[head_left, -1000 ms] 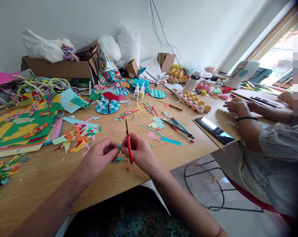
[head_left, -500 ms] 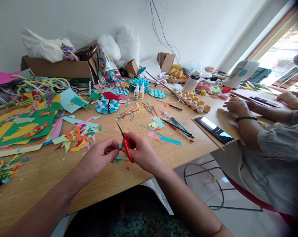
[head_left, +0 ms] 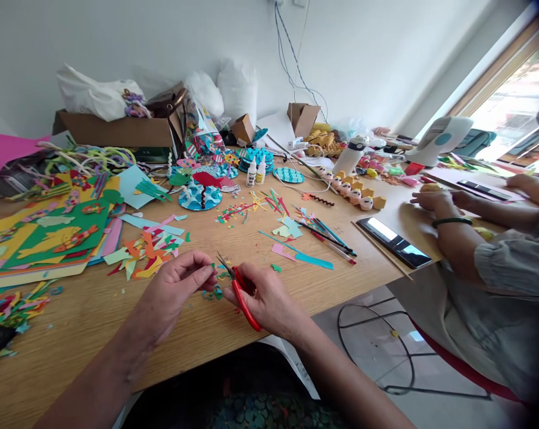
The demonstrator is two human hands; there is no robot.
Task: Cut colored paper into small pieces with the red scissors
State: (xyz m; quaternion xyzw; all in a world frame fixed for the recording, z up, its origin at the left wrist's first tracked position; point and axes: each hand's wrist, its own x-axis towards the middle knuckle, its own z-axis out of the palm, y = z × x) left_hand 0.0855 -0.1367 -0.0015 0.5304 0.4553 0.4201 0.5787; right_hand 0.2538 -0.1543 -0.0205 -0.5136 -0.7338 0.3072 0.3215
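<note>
My right hand (head_left: 267, 298) is closed round the red handles of a small pair of scissors (head_left: 246, 305), whose dark blades point up and left. Just left of the blades, my left hand (head_left: 180, 286) pinches a tiny green paper piece (head_left: 213, 266) between thumb and fingertips; most of it is hidden. Small teal paper scraps (head_left: 218, 292) lie on the table below, between both hands. A green scrap (head_left: 276, 268) rests to the right of the scissors. Beyond my left hand spreads a heap of coloured paper offcuts (head_left: 150, 247).
Glue bottles (head_left: 251, 173) stand behind a blue disc with a red paper fish (head_left: 206, 179). Pens (head_left: 327, 238), a phone (head_left: 392, 241) and a wooden stick (head_left: 380, 250) lie to the right. Stacked coloured sheets (head_left: 41, 262) fill the left. Another person's hands (head_left: 434, 199) work at far right.
The scissors have swung so their blades tilt more to the left, and my right hand has moved slightly down and right. A green scrap now lies on the table right of the scissors.
</note>
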